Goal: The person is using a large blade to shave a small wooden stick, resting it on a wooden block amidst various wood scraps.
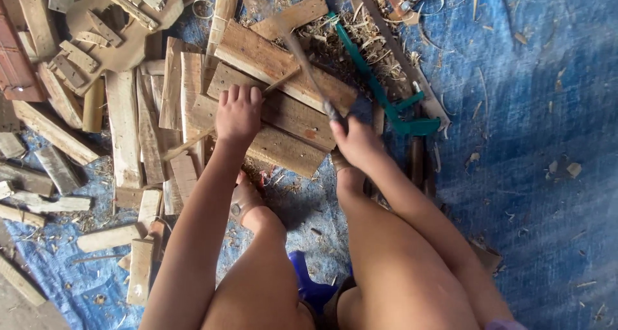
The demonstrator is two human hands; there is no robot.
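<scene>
Left hand (238, 114) pressing board (270, 121), right hand (356, 140) gripping blurred tool (308, 69)

Arms: bare, no sleeves on either forearm.
Left hand (238, 114): ungloved, no rings.
Right hand (356, 140): ungloved.
Legs: bare at the knees.
Feet: tan sandals (243, 201), round buckle.
</scene>
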